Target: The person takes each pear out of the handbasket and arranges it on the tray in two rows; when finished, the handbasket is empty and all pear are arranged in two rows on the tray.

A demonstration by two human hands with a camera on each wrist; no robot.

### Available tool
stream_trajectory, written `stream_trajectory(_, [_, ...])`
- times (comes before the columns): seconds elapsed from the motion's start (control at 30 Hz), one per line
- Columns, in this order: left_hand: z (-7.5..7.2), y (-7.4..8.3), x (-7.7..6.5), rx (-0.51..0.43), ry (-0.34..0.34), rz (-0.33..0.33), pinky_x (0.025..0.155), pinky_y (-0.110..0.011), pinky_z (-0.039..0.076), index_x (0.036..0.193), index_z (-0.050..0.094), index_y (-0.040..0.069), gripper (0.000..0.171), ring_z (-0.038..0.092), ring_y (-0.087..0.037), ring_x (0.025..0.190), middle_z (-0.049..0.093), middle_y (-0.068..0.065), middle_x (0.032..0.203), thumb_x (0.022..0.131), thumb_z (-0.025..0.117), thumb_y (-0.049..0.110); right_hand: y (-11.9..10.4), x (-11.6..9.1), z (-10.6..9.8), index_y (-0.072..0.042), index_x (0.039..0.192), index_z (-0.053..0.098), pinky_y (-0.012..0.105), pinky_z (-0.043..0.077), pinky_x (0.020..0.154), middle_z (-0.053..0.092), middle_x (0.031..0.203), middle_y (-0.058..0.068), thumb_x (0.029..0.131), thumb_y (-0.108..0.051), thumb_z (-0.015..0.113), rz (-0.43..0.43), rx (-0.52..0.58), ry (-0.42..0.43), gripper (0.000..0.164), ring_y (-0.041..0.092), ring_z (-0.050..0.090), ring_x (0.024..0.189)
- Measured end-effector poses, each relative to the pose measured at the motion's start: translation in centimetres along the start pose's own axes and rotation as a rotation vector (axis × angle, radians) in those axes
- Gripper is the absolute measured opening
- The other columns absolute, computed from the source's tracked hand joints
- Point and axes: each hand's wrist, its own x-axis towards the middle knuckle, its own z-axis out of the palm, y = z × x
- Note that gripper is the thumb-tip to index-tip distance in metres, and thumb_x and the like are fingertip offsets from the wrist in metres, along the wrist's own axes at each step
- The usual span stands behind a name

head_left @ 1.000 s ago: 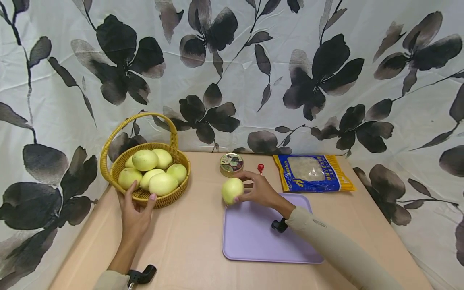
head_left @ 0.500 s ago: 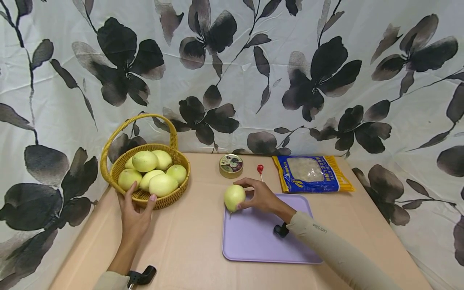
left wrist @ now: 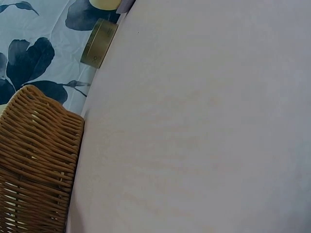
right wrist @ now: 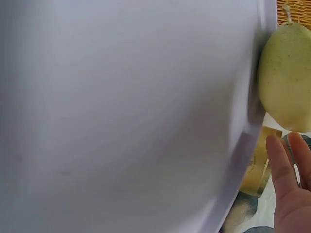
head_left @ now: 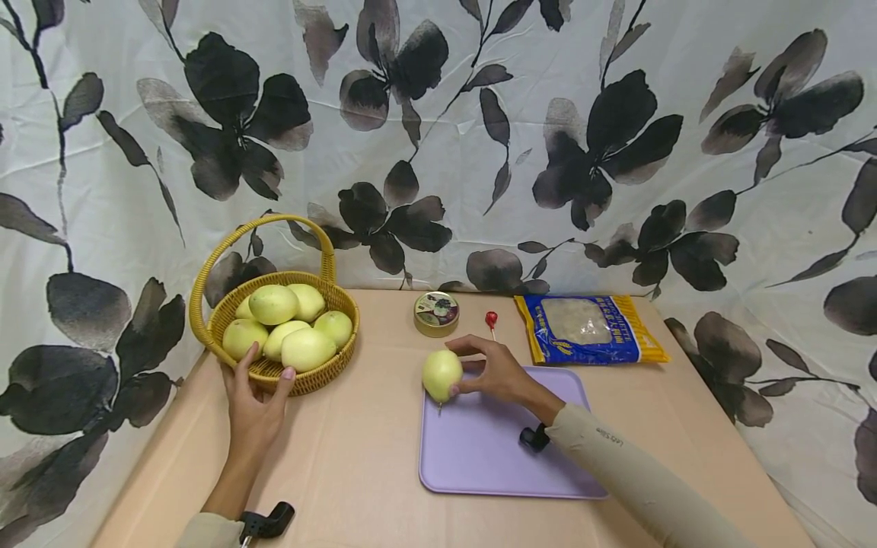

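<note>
In the head view my right hand point(head_left: 495, 374) holds a yellow-green pear point(head_left: 441, 374) between thumb and fingers, its stem pointing toward me. The pear is at the far left corner of a lilac tray point(head_left: 500, 457); in the right wrist view it appears beside the tray's edge point(right wrist: 238, 160), with fingertips point(right wrist: 274, 145) right at its lower end. My left hand point(head_left: 255, 411) rests against the near side of a yellow wicker basket point(head_left: 339, 369), fingers spread at its rim. Several pears point(head_left: 308, 348) are heaped inside the basket.
Behind the tray stand a round gold tin point(head_left: 436, 314) and a red lollipop point(head_left: 491, 320). A blue and yellow food packet point(head_left: 592, 331) lies at the back right. A floral cloth point(head_left: 493, 152) hangs along the table's far edge.
My right hand has brought the pear slightly down toward the tray's far left corner, and its stem has turned toward me. The left hand stays at the basket.
</note>
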Motion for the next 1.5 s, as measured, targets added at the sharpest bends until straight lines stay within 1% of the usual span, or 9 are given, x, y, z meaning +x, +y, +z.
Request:
stream_trajectory(0.17, [-0.1,0.1,0.1,-0.007,0.0,0.004,0.131,-0.061,0.022,0.169,0.027,0.028,0.078,0.002,-0.028,0.166,-0.024,0.005,0.177,0.104,0.07,0.027,-1.5,0.6,-0.2,-0.009,0.141,0.064,0.051,0.053,0.113,0.063,0.147,0.019,0.075,-0.019,0.099,-0.004,-0.026,0.052,0.075,0.04,0.058,0.141])
stream_trajectory(0.43, [0.0,0.1,0.3,-0.012,0.001,0.01,0.134,-0.049,0.02,0.169,0.027,0.027,0.079,0.001,-0.024,0.165,-0.027,0.004,0.176,0.103,0.07,0.024,-5.3,2.8,0.7,-0.013,0.142,0.065,0.054,0.048,0.119,0.067,0.145,0.004,0.077,-0.024,0.098,-0.118,-0.073,0.103,0.074,0.03,0.059,0.14])
stream_trajectory(0.57, [-0.1,0.0,0.4,-0.023,-0.011,0.002,0.134,-0.049,0.019,0.17,0.025,0.026,0.08,-0.001,-0.023,0.166,-0.028,0.004,0.175,0.104,0.07,0.023,-7.0,3.9,1.8,-0.019,0.142,0.066,0.053,0.047,0.12,0.068,0.144,-0.005,0.078,-0.024,0.098,-0.164,-0.069,0.095,0.072,0.021,0.06,0.139])
stream_trajectory(0.7, [-0.1,-0.1,0.4,-0.021,-0.011,0.002,0.134,-0.052,0.018,0.17,0.025,0.026,0.08,-0.002,-0.023,0.166,-0.029,0.004,0.175,0.104,0.07,0.022,-8.5,5.1,3.5,-0.022,0.143,0.066,0.045,0.047,0.121,0.066,0.145,-0.008,0.077,-0.026,0.098,-0.209,-0.047,0.053,0.074,0.014,0.059,0.14])
stream_trajectory(0.97, [-0.1,0.0,0.2,-0.012,-0.012,-0.002,0.133,-0.056,0.018,0.17,0.025,0.028,0.08,-0.002,-0.025,0.166,-0.027,0.005,0.175,0.104,0.07,0.026,-10.8,8.1,6.9,-0.015,0.144,0.064,0.033,0.05,0.118,0.068,0.144,0.004,0.077,-0.024,0.098,-0.33,-0.047,-0.039,0.075,0.014,0.06,0.137])
stream_trajectory(1.13, [0.0,0.0,0.3,0.013,-0.006,-0.004,0.13,-0.057,0.025,0.169,0.026,0.029,0.079,0.003,-0.026,0.166,-0.022,0.003,0.177,0.104,0.07,0.028,-11.8,9.9,8.7,-0.019,0.144,0.065,0.025,0.047,0.117,0.069,0.143,-0.002,0.078,-0.031,0.098,-0.35,-0.085,-0.075,0.075,0.008,0.061,0.135])
stream_trajectory(1.3, [-0.1,1.4,-0.2,-0.001,-0.016,-0.002,0.129,-0.062,0.024,0.17,0.024,0.021,0.079,0.004,-0.031,0.166,-0.022,-0.003,0.178,0.105,0.068,0.022,-12.4,11.7,10.4,-0.018,0.144,0.065,0.031,0.047,0.119,0.068,0.145,-0.001,0.079,-0.03,0.097,-0.338,-0.124,-0.12,0.073,0.009,0.061,0.136])
stream_trajectory(1.43, [-0.1,1.4,-0.2,-0.003,-0.02,-0.004,0.13,-0.063,0.023,0.17,0.023,0.019,0.08,0.004,-0.032,0.166,-0.023,-0.002,0.177,0.105,0.068,0.02,-12.5,13.2,11.7,-0.019,0.143,0.066,0.035,0.048,0.119,0.069,0.145,-0.003,0.081,-0.03,0.096,-0.332,-0.192,-0.155,0.07,0.012,0.062,0.136])
stream_trajectory(1.5, [-0.1,0.5,-0.1,0.013,-0.021,-0.008,0.13,-0.061,0.025,0.171,0.022,0.023,0.08,0.004,-0.029,0.166,-0.025,0.003,0.177,0.105,0.067,0.024,-12.5,13.8,12.3,-0.018,0.143,0.067,0.035,0.048,0.119,0.069,0.145,-0.002,0.081,-0.029,0.095,-0.331,-0.223,-0.174,0.07,0.014,0.062,0.135])
